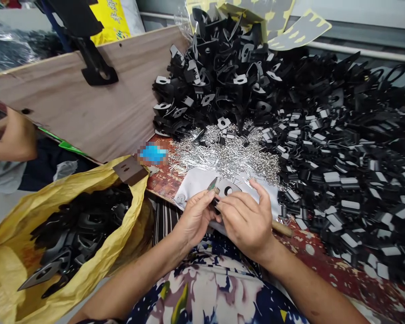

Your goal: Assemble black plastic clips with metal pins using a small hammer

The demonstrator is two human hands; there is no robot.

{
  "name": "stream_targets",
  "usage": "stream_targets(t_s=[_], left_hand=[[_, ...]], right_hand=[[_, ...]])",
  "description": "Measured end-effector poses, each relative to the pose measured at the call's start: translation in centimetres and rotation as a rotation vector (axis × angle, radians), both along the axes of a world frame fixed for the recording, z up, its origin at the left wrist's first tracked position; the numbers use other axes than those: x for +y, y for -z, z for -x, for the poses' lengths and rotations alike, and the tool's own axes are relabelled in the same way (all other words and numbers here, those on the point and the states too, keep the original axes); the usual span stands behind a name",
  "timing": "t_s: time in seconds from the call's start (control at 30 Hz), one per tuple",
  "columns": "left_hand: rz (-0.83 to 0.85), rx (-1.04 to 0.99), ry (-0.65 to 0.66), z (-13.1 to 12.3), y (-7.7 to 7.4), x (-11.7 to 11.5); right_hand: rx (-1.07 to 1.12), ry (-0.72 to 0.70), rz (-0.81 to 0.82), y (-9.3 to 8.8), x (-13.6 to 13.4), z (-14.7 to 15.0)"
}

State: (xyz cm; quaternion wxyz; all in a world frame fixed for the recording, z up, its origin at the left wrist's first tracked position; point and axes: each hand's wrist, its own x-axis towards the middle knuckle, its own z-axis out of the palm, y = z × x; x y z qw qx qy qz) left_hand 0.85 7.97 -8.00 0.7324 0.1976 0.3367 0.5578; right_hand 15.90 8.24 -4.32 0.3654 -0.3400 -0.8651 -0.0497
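Observation:
Over a pale cloth (189,182), my left hand (195,218) and my right hand (248,220) meet, both with closed fingers. Between their fingertips is a small black plastic part (217,201), mostly hidden by the fingers. My right index finger sticks up while the other fingers pinch. Just beyond the fingertips lies a flat grey piece with a round hole (234,185); whether it joins the black part I cannot tell. A heap of small silvery metal pins (222,155) spreads behind the cloth. From under my right wrist pokes a wooden handle (282,228).
Black plastic parts with grey pads (216,76) are piled at the back, and small black clips (351,204) fill the right. A wooden board (97,103) stands at left. Below it, a yellow sack (140,198) holds black parts. Another person's hand (18,135) shows at far left.

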Motion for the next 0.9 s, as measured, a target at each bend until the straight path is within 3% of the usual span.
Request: stream_targets(t_s=[0.2,0.33,0.43,0.5,0.67,0.8,0.9], left_hand=[[0.033,0.060,-0.038,0.2,0.2,-0.7],[-0.027,0.036,0.034,1.3,-0.6,-2.0],[-0.096,0.092,0.007,2.3,-0.7,-3.1],[-0.067,0.135,0.029,3.1,-0.3,-3.9],[0.198,-0.054,0.324,5.4,2.2,-6.1],[0.261,-0.130,0.248,5.9,4.0,-7.2],[0.177,-0.097,0.196,5.5,4.0,-7.4]], right_hand=[[-0.011,-0.024,0.103,1.4,0.1,0.0],[0.061,-0.026,0.053,1.2,-0.1,0.1],[0.094,-0.024,0.067,1.1,-0.3,0.9],[0.078,-0.071,0.137,1.2,-0.5,1.5],[0.059,-0.269,0.248,1.8,-1.7,1.3],[0.088,-0.346,0.176,2.5,-2.7,0.9],[0.069,-0.317,0.116,3.0,-3.2,1.4]])
